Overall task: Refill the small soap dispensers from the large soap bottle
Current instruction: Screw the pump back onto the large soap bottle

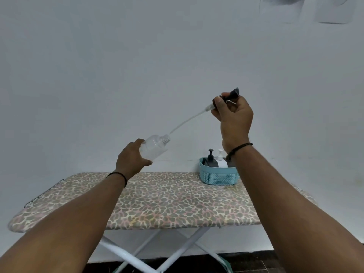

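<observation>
Clear bottle [152, 147] gripped by left hand [131, 159]; pump head [229, 97] pinched by right hand [235, 115], tube [187, 121] partly withdrawn

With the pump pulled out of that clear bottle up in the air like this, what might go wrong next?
The left hand holds the clear bottle tilted, its neck open, so any soap inside might spill onto the ironing board. The right hand grips the pump head, whose long tube has its tip at the bottle mouth; leftover soap may drip from it. Both are held in mid-air, so a slip could drop them.
</observation>
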